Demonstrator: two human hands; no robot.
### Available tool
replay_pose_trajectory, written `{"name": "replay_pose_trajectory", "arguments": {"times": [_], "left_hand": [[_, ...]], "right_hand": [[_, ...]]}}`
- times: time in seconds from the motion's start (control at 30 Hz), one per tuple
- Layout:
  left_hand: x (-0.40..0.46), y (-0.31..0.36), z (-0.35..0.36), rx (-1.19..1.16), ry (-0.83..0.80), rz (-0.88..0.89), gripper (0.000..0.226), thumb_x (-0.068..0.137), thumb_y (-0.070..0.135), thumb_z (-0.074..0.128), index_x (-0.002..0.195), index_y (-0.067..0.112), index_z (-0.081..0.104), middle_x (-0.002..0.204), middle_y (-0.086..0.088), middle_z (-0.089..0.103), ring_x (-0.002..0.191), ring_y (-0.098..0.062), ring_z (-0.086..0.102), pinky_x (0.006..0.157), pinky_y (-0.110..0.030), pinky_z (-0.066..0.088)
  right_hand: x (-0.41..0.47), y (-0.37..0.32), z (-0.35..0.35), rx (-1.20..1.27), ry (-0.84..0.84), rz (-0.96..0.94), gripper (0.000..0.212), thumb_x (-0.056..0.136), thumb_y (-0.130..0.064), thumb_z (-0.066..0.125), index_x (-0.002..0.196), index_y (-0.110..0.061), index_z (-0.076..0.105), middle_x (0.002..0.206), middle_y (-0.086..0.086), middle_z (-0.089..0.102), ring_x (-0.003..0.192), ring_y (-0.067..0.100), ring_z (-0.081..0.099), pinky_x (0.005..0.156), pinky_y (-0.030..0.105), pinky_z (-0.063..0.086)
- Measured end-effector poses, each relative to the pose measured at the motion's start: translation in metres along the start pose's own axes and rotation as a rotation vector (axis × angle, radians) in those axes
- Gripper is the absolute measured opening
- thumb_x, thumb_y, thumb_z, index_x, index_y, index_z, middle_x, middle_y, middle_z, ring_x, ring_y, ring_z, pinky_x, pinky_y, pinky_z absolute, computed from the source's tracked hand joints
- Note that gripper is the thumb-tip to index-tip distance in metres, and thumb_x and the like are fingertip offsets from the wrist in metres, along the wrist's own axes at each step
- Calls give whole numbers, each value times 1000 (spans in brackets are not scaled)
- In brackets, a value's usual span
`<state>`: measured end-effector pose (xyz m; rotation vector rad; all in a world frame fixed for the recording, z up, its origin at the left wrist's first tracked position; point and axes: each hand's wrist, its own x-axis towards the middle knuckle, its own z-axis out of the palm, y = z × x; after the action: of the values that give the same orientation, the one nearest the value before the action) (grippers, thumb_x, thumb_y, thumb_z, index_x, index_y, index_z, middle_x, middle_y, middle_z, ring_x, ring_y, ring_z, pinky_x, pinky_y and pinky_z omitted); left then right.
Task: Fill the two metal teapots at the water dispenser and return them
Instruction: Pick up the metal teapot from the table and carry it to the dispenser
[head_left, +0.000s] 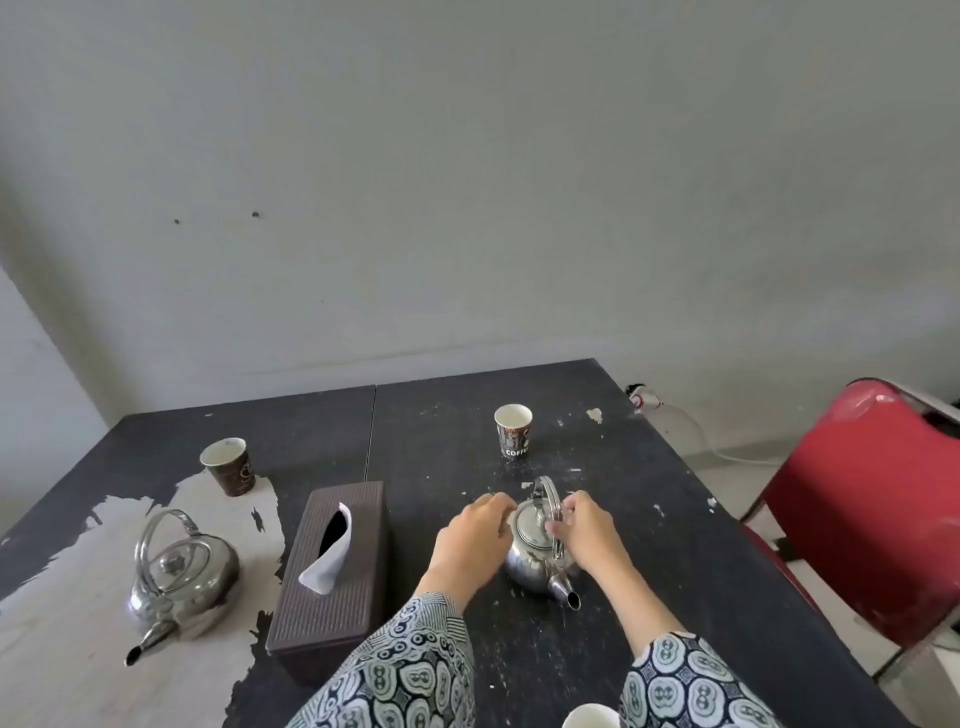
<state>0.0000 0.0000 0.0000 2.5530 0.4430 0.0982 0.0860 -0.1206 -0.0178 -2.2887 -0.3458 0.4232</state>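
Both hands curl around a shiny round steel teapot (537, 553) at lower centre: left hand (470, 540) cupping its side, right hand (589, 530) pinching its arched handle. A second teapot (182, 577) sits lower left on the flaking black table (649, 545).

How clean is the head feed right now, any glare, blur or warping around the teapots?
Head view: soft, even light; bright reflections on both teapots, the near one between the left hand and right hand, the other at left. Fingers look slightly smeared. Wide-angle warping bends the table edge.
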Motion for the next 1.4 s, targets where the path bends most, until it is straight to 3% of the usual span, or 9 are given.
{"name": "replay_pose_trajectory", "arguments": {"times": [0.13,0.37,0.5,0.73,0.83,0.97,1.1,1.33,1.4], "left_hand": [[7,0,20,59,-117,-3,42,91,14,39,132,23,43,138,4,44,118,-26,50,96,-43,44],[15,-4,38,61,-114,13,50,91,11,41,139,21,31,151,7,28,130,-23,41,97,-42,42],[19,-4,30,46,-32,47,54,92,11,41,142,21,23,153,7,23,136,-18,32,98,-40,41],[12,-16,-10,112,81,129,59,92,10,47,144,22,23,153,6,26,140,-13,26,106,-33,36],[-9,-22,-41,61,120,144,47,94,16,44,139,25,34,144,6,40,132,-14,38,101,-34,41],[-57,-30,-92,33,205,162,19,95,24,43,110,24,54,109,7,62,100,-16,58,87,-41,48],[-129,-39,-150,109,213,155,17,94,27,47,102,16,56,94,3,64,86,-18,59,82,-40,49],[-261,-72,-212,92,298,89,15,94,24,50,98,13,58,75,11,53,67,-6,50,61,-14,36],[-304,-86,-230,83,313,67,11,94,22,50,94,14,58,74,10,54,68,-11,53,64,-18,41]], "right_hand": [[1,7,11,60,-4,-35,10,88,-18,58,93,-16,50,87,0,55,83,22,55,68,30,38],[9,21,17,151,45,-88,40,86,-2,56,62,-27,37,64,-10,46,57,3,41,48,15,30],[8,17,17,162,35,-117,41,84,7,46,61,-26,37,64,-5,45,56,7,37,48,13,33],[-17,-16,2,0,-121,-312,34,90,-2,49,70,-29,44,71,-12,53,69,8,51,61,19,38],[-40,-42,-12,-40,-204,-389,21,90,-7,49,79,-25,49,77,-4,60,71,12,53,64,27,40],[-80,-86,-25,-93,-296,-512,8,90,-11,50,93,-17,54,94,6,66,83,18,57,71,30,41],[-131,-132,-21,-163,-395,-633,11,93,-11,46,95,-18,54,93,1,66,95,25,60,83,39,46],[-221,-199,22,-163,-521,-801,25,94,-8,43,84,-28,53,82,-9,62,77,9,53,72,27,39],[-249,-218,44,-175,-581,-854,25,95,-10,43,85,-29,54,85,-7,63,83,15,58,76,32,43]]}}
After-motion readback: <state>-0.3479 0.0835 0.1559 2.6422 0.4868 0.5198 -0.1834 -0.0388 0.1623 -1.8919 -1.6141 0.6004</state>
